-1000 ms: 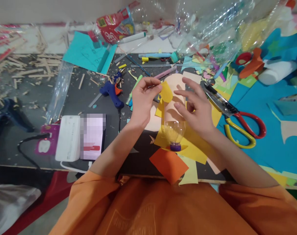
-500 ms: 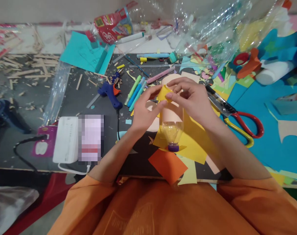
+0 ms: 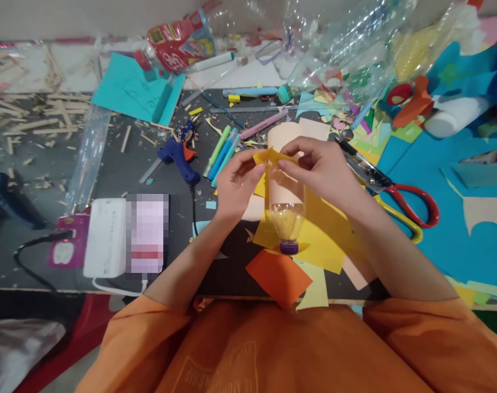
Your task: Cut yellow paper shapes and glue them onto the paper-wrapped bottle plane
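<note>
A small folded piece of yellow paper [image 3: 270, 156] is pinched between my two hands. My left hand [image 3: 241, 185] grips its left end between thumb and fingers. At the other end, my right hand [image 3: 316, 164] holds it the same way. Beneath them lies a clear plastic bottle [image 3: 288, 219] wrapped in pale peach paper, its purple cap toward me. The bottle rests on a larger yellow sheet [image 3: 324, 240]. An orange paper piece [image 3: 279, 278] sits near the table edge, overlapping a pale yellow scrap [image 3: 315, 284].
Scissors [image 3: 412, 204] with red and yellow handles lie right of my right hand. On the left are a blue glue gun [image 3: 178, 158], markers [image 3: 222, 155], a phone [image 3: 148, 234] and a white power bank [image 3: 106, 237]. Plastic bottles [image 3: 178, 43] and paper scraps fill the back.
The yellow paper was curled into a narrow, upright form; now it is spread wider and flatter between my hands. My left hand has shifted slightly left, away from the right.
</note>
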Available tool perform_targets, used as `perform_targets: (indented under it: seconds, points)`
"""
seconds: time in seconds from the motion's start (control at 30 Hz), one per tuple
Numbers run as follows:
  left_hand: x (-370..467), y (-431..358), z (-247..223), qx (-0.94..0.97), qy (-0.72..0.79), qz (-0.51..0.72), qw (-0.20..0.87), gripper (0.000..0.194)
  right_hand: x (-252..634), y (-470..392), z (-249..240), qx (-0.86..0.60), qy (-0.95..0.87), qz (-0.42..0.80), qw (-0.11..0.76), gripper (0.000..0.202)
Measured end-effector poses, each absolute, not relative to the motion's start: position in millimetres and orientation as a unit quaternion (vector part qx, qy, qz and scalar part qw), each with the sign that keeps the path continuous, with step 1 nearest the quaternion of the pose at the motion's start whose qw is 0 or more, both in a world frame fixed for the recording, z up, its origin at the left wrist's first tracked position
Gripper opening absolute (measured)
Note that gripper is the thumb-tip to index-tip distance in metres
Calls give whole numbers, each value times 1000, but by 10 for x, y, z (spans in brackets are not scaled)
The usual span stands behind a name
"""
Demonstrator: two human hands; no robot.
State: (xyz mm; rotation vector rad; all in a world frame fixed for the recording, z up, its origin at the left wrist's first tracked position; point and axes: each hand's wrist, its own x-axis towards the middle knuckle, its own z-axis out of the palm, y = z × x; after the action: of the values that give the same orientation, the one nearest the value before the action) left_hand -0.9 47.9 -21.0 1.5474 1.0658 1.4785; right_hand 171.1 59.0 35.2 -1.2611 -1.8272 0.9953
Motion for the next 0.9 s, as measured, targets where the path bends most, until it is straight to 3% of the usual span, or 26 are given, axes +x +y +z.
perform_targets:
  seconds: [0.43, 0.67, 0.9]
  points:
    - [-23, 439, -188, 659, 441, 539, 286, 33, 1657, 502, 450, -469, -715, 378, 356, 31]
    - [-3, 435, -174, 618, 441, 558, 335, 23, 1689, 552, 420, -466, -700, 413, 349, 22]
    - [18, 407, -125, 589, 455, 560, 364, 31, 1691, 545, 419, -471, -698, 419, 339, 14]
